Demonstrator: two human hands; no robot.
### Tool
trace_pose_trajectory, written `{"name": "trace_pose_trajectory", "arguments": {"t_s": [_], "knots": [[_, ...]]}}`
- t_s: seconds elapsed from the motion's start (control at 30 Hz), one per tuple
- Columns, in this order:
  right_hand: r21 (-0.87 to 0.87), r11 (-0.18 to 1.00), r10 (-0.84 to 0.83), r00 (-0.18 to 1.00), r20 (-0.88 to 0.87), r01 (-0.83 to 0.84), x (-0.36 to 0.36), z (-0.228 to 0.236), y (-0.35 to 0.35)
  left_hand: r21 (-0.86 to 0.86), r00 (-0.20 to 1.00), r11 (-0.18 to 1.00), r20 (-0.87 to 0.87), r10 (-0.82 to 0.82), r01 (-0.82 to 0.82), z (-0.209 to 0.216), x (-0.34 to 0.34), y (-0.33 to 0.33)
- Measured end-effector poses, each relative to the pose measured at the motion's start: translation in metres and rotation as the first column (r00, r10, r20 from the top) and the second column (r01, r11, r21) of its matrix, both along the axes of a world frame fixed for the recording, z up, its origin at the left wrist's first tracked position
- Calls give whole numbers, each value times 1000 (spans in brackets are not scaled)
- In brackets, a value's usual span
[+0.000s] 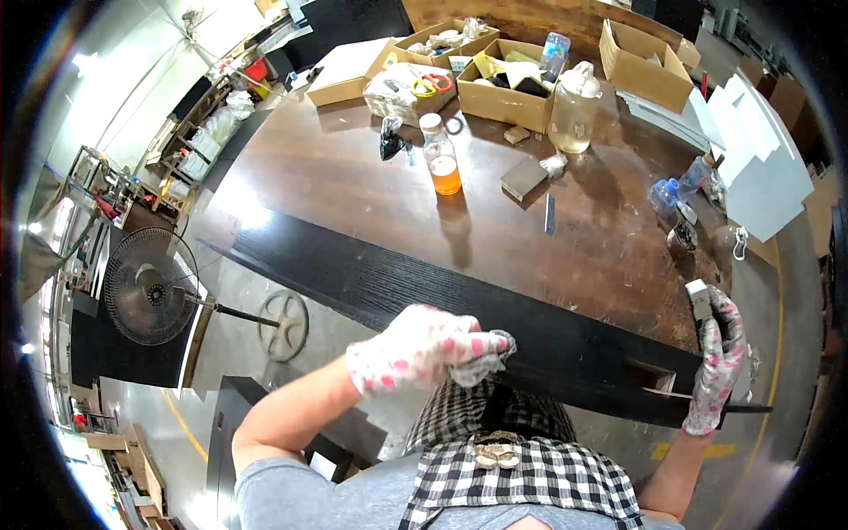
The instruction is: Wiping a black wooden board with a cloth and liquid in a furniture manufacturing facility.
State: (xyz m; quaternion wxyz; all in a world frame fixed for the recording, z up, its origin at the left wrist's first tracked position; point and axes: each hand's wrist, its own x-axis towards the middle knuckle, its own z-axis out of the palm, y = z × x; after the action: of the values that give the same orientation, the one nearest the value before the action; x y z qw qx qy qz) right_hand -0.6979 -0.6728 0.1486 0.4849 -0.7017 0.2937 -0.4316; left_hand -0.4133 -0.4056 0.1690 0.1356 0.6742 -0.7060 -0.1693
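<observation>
Both of my hands wear white gloves with pink spots. My left hand (415,352) is closed around a crumpled grey rag (486,360), just over the near edge of a long black board (389,283). The board lies along the front of the brown table and shows wood grain. Near its right end is a rectangular cut-out (652,377). Beside that end my right hand (720,353) grips a small white-and-grey block (699,300) between thumb and fingers. The block's exact kind cannot be made out.
On the brown table (336,177) stand a bottle of orange liquid (443,159), a large clear jug (574,110) and a grey block (525,178). Cardboard boxes (503,102) line the back. A standing fan (152,287) is at left; white sheets (760,150) are at right.
</observation>
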Motion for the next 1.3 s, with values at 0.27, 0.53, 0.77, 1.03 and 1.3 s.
{"name": "trace_pose_trajectory", "arguments": {"t_s": [0.27, 0.53, 0.77, 1.03, 1.3], "knots": [[208, 978, 66, 974, -217, -20, 49, -58, -35, -251, 980, 968, -191, -47, -3, -73, 63, -65], [308, 939, -158, 987, 3, 150, 32, -146, -50, -324, 954, 909, 51, 294, -262, -123, 12, -48], [108, 971, -193, 968, -160, 211, 39, -143, -37, 49, 198, 281, -598, 777, -958, -139, 190, 74], [117, 968, -201, 962, -184, 224, 37, -150, -41, -575, 622, 632, 254, 741, -520, -135, 63, -4], [177, 965, -163, 971, -177, 195, 49, -137, -30, -597, 285, 406, 291, 913, -692, -140, 185, 107]]}}
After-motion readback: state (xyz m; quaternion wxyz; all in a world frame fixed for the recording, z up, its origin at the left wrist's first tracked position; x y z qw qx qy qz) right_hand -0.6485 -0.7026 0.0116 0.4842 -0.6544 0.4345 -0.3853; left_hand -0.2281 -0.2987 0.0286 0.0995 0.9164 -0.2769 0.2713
